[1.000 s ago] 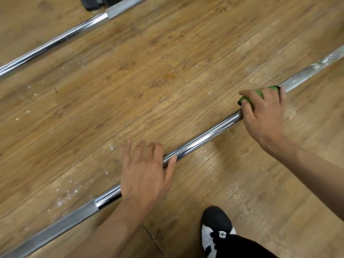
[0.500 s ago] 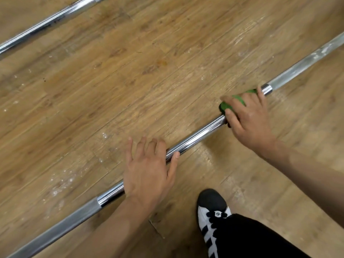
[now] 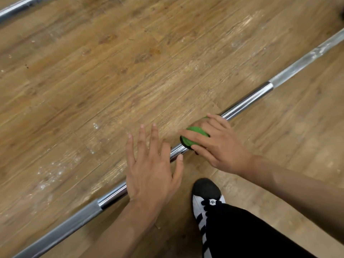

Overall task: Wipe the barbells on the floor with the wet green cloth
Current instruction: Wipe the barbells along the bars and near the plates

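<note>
A long chrome barbell (image 3: 247, 102) lies diagonally on the wooden floor, from lower left to upper right. My right hand (image 3: 217, 146) grips the green cloth (image 3: 193, 135), which is wrapped round the bar's shiny middle section. My left hand (image 3: 150, 164) lies flat across the bar just left of the cloth, fingers straight and spread, thumb on the near side. The bar is hidden under both hands. A second barbell (image 3: 16, 8) shows at the top left corner.
My foot in a black and white shoe (image 3: 206, 200) with a black trouser leg stands close to the bar at the bottom middle. White dusty specks (image 3: 55, 170) mark the floor planks left of my left hand.
My right hand has slid the green cloth down the bar to the left, close to my left hand. The left hand has stayed on the bar.
</note>
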Tool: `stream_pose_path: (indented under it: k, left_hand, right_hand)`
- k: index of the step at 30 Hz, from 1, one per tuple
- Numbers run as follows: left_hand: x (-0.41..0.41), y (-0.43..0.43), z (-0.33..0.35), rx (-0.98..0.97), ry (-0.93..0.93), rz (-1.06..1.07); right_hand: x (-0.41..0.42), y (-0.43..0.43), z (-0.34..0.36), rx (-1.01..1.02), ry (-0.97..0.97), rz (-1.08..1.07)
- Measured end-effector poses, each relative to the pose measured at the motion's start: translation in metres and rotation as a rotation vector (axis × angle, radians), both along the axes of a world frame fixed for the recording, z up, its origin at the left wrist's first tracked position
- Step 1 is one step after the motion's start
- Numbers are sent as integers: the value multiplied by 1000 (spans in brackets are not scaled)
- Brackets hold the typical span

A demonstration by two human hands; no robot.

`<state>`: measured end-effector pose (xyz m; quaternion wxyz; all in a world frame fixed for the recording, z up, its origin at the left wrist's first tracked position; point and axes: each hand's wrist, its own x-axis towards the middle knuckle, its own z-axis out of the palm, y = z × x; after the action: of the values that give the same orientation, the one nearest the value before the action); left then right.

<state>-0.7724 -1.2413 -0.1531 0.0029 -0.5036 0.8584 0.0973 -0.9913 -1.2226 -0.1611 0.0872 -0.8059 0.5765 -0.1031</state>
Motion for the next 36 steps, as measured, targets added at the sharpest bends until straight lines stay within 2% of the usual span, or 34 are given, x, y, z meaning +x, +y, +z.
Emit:
stream_pose_path:
  k: [2, 6, 8, 10, 12, 15, 19, 21, 23, 28, 32, 36]
  left_hand:
    - [0, 3, -1, -5, 5, 0]
    - [-1, 8, -2, -20, 5, -7]
    - [-1, 11, -3, -33, -2, -15]
    - [-2, 12, -2, -39, 2, -31]
    - [-3, 12, -2, -47, 2, -46]
    - [-4, 11, -2, -69, -4, -69]
    - [-2, 6, -4, -103, 6, -71]
    - [-2, 2, -5, -122, 13, -61]
    - [-2, -2, -4, -126, -18, -51]
    - [0, -20, -4, -114, -62, -15]
    - [1, -39, -4, -118, -38, 39]
    - [3, -59, -7, -153, -30, 91]
  right_hand:
    - [-44, -4, -3, -42, -6, -79]
    - [-114, -17, -8, -157, 16, -478]
    - [-112, -22, -11, -232, 2, -684]
    - [-75, -19, -17, -298, -47, -772]
    - [-23, -6, -24, -312, -106, -699]
    - [21, 14, -28, -292, -140, -472]
    - [-15, 8, -38, -347, -27, -133]
    - [-48, -2, -41, -389, -40, -169]
    - [-79, -13, -40, -417, -68, -327]
    - [-112, -44, -26, -349, -77, -614]
    - [-55, -54, -23, -323, -59, -552]
    - [27, -56, -31, -318, -113, -266]
